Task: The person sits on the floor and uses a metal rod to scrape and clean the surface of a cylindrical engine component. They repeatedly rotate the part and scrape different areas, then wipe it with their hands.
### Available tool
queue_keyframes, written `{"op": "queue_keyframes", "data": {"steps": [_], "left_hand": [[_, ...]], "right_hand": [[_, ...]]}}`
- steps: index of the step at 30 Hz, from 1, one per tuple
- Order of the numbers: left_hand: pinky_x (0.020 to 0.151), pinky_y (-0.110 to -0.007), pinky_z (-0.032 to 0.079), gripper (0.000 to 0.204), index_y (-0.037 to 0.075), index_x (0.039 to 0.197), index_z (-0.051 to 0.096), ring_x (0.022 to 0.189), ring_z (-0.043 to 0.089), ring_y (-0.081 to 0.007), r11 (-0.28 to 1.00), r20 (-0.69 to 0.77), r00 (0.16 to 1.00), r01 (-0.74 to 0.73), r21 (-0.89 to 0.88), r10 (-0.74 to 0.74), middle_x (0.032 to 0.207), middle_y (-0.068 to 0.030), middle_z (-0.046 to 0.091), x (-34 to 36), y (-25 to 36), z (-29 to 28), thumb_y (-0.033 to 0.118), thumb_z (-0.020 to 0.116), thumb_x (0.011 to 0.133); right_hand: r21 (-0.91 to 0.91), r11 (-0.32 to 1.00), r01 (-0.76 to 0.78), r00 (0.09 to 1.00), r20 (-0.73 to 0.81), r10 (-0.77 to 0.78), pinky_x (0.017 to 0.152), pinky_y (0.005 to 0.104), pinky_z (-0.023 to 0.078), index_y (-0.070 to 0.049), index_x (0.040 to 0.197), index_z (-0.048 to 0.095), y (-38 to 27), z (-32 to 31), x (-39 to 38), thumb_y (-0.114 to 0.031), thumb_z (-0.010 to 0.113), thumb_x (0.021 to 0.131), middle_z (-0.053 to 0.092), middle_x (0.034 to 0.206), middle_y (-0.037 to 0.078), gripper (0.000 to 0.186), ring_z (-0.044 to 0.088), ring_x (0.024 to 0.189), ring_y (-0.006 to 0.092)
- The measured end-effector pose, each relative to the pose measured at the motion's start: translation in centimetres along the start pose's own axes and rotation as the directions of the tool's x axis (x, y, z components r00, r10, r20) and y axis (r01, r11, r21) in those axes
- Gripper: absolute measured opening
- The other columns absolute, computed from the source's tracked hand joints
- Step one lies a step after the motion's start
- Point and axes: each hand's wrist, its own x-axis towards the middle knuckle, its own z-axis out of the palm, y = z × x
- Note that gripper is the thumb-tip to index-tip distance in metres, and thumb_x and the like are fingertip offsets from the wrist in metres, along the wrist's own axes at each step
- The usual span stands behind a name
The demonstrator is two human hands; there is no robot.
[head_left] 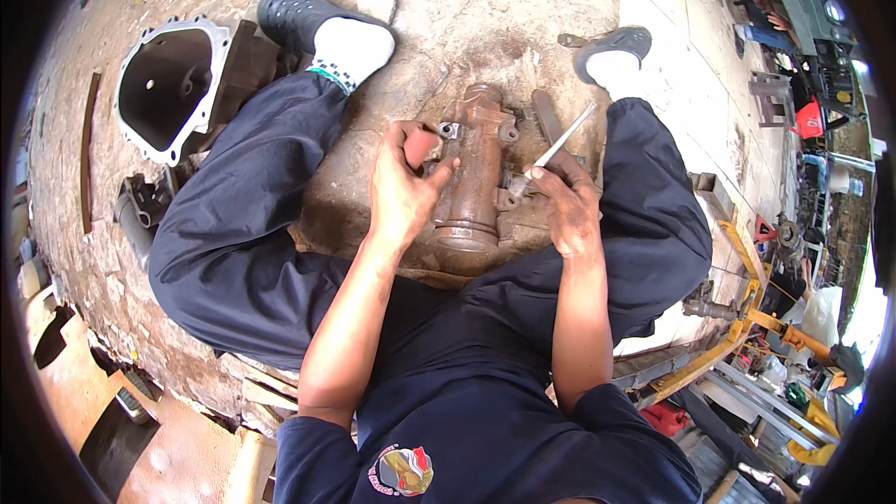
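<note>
Though half-hidden by left hand, rusty housing.

Both bare forearms come up from the near edge and converge toward the middle. Left hand sits centre-left, fingers curled in, thumb stretched right, knuckles toward the camera, wrist bent slightly. Right hand sits just right of it, fingers pinched tight, palm down, wrist straight. The hands are near each other but apart. Elbows bent, dark sleeves at the upper arms. Legs in dark trousers splay left and right, feet far.
</note>
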Motion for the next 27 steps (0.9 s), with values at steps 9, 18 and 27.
{"op": "queue_keyframes", "data": {"steps": [9,18,27], "left_hand": [[0.090,-0.038,0.055,0.055,0.007,0.123,0.071,0.101,0.070,-0.0268,0.902,0.176,0.886,-0.412,-0.129,0.429,0.113,-0.0121,0.070,0.1,1.9,0.4,0.010,0.091,0.071],[0.081,-0.037,0.062,0.053,0.005,0.116,0.073,0.096,0.074,-0.0287,0.845,0.152,0.832,-0.530,-0.070,0.534,0.114,-0.0124,0.071,0.9,0.2,0.3,-0.005,0.082,0.065],[0.071,-0.032,0.064,0.052,0.002,0.113,0.074,0.085,0.078,-0.0248,0.857,0.267,0.819,-0.448,-0.254,0.508,0.107,-0.0117,0.072,1.3,-0.2,0.0,-0.013,0.069,0.063]], "right_hand": [[0.283,0.957,0.056,0.997,0.037,-0.069,0.060,0.0269,0.058,0.000,0.112,0.064,-0.3,5.0,0.6,-0.001,0.070,0.096,0.071,0.096,0.009,0.017,0.068,0.078,0.0123],[0.265,0.954,0.138,0.990,-0.044,-0.131,0.061,0.0277,0.060,-0.003,0.099,0.062,1.0,4.7,0.5,-0.002,0.077,0.092,0.072,0.094,0.009,0.016,0.069,0.079,0.0130],[0.299,0.947,0.115,0.992,0.011,-0.124,0.064,0.0303,0.063,-0.005,0.099,0.059,0.8,3.4,-0.1,-0.004,0.077,0.093,0.071,0.099,0.010,0.019,0.071,0.085,0.0143]]}}
